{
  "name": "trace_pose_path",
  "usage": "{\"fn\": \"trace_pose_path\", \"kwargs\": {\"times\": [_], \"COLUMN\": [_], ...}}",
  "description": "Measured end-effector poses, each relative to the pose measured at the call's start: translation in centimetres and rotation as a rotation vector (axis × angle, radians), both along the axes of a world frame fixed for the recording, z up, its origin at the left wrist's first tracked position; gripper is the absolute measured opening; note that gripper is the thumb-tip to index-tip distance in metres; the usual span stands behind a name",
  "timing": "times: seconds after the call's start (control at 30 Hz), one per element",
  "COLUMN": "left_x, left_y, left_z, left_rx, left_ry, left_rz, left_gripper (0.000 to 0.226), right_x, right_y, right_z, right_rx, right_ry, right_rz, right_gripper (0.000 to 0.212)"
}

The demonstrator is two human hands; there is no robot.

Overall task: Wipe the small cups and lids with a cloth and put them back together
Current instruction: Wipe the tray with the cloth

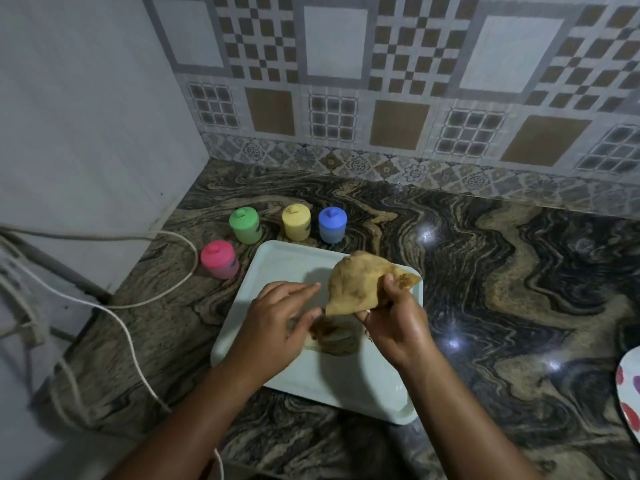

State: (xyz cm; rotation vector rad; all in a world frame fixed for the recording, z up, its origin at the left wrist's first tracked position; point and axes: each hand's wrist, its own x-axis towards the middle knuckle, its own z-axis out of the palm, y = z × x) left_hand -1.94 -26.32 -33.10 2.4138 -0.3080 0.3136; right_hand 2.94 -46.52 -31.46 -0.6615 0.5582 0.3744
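Observation:
Four small lidded cups stand on the marble counter behind a pale tray [346,379]: pink cup [219,259] at the left, then green cup [245,225], yellow cup [296,222] and blue cup [332,224] in a row. All have their lids on. My right hand [394,323] holds a tan cloth [360,284] up above the tray. My left hand [277,323] is over the tray beside the cloth, fingers spread, its thumb close to the cloth's lower part, which hangs blurred between the hands.
White cables [131,337] run along the counter's left side by the wall. A patterned plate edge [628,389] shows at the far right. The tiled wall stands behind the cups.

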Motion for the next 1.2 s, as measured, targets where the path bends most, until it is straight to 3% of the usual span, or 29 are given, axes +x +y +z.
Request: {"fn": "trace_pose_path", "kwargs": {"times": [0.2, 0.33, 0.47, 0.57, 0.67, 0.73, 0.9, 1.07, 1.2], "left_x": [-0.6, -0.8, -1.7, -1.8, -2.2, -2.4, -2.1, -2.0, -1.8], "left_y": [6.0, 8.9, 11.0, 11.5, 12.2, 12.7, 13.1, 13.0, 13.0], "left_z": [-5.0, -8.1, -10.2, -10.4, -11.1, -11.7, -12.5, -12.7, -12.9], "left_rx": [0.050, 0.167, 0.259, 0.275, 0.280, 0.292, 0.418, 0.442, 0.445], "left_ry": [0.120, 0.243, 0.325, 0.324, 0.281, 0.294, 0.244, 0.261, 0.256], "left_rz": [0.233, 0.282, 0.237, 0.244, 0.191, 0.193, 0.170, 0.168, 0.175], "left_gripper": [0.045, 0.056, 0.066, 0.065, 0.065, 0.063, 0.065, 0.065, 0.067], "right_x": [-0.9, -0.9, -1.1, -0.2, 0.5, 0.4, 1.4, -2.9, -8.3], "right_y": [-1.8, -2.2, -1.8, -0.5, 1.9, 3.5, 7.9, 15.7, 14.2], "right_z": [-2.0, -2.6, -4.0, -7.4, -11.0, -12.0, -12.3, -12.5, -12.2], "right_rx": [-0.219, -0.420, -1.088, -1.575, -1.845, -1.989, -2.007, -1.922, -1.860], "right_ry": [-0.067, -0.106, -0.405, -0.536, -0.430, -0.358, -0.223, -0.538, -0.687], "right_rz": [0.091, -0.047, -0.125, 0.225, 0.615, 0.687, 0.680, 0.892, 1.057], "right_gripper": [0.029, 0.024, 0.029, 0.053, 0.065, 0.063, 0.060, 0.065, 0.075]}}
